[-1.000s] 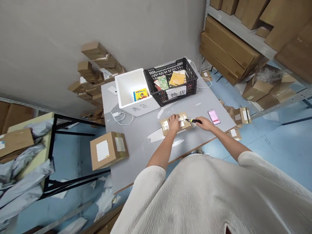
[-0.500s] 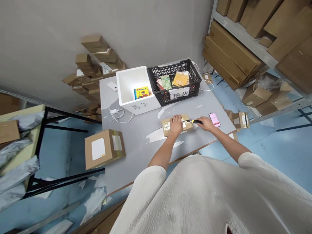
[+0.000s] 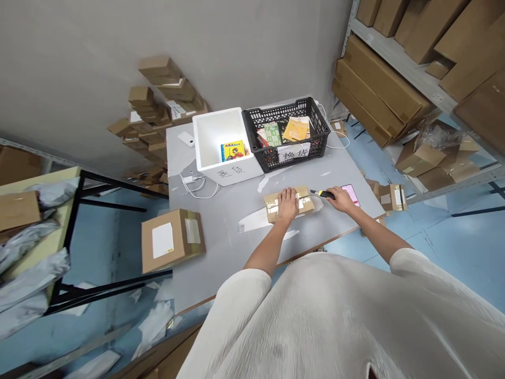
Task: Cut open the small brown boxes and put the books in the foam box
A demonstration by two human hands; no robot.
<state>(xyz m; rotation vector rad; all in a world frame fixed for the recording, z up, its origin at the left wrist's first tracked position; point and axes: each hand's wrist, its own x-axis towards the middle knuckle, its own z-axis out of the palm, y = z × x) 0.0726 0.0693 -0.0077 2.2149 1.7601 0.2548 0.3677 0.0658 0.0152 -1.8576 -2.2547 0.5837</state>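
Note:
A small taped cardboard box (image 3: 304, 202) lies on the grey table with a slit along its top. My left hand (image 3: 288, 204) rests flat across the box, fingers stretched over its top, steadying it. In my right hand (image 3: 340, 199) is a black and yellow utility knife (image 3: 324, 193), its blade out and pointing left, just off the box's right end. Beside that hand, partly covered by it, a phone (image 3: 351, 195) with a pink screen lies on the table.
Behind the box stand a white foam bin (image 3: 231, 176) and a black plastic crate (image 3: 276, 164) with booklets. A larger cardboard box (image 3: 163, 242) sits at the table's left edge. Charging cables (image 3: 203, 192) curl near the bin. Shelves of cartons (image 3: 379, 95) stand right.
My right hand has drawn the knife to the right, so its blade is now clear of the small box. The left hand stays on the box. The view has shifted slightly.

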